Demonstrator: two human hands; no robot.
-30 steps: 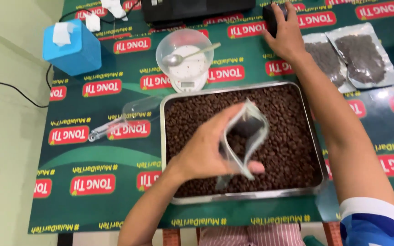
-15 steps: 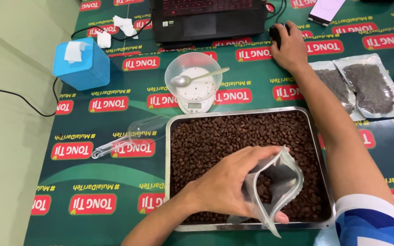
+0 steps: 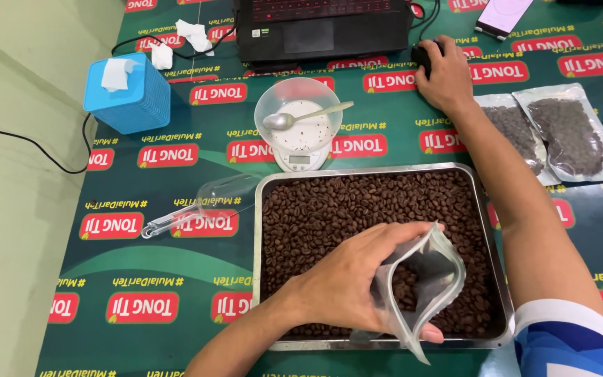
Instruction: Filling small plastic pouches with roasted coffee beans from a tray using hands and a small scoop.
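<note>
Over the metal tray (image 3: 268, 209) of roasted coffee beans (image 3: 357, 209), my left hand (image 3: 347, 283) holds a clear plastic pouch (image 3: 427, 279), fingers curled and clamped on its upper edge, thumb underneath, so the mouth gapes open above the beans near the tray's front rim. Far across the green printed table cover (image 3: 141, 279), my right hand (image 3: 444, 77) lies flat on a black computer mouse (image 3: 423, 52), fingers together and draped over it, beside a dark laptop (image 3: 322, 28). Just behind the tray stands a small scale carrying a clear bowl (image 3: 298, 115) with a spoon (image 3: 301, 117) in it. Left of the tray lies a clear plastic scoop (image 3: 204, 206). Two filled pouches (image 3: 553, 136) lie to the right, and a blue tissue box (image 3: 127, 94) stands at far left.
</note>
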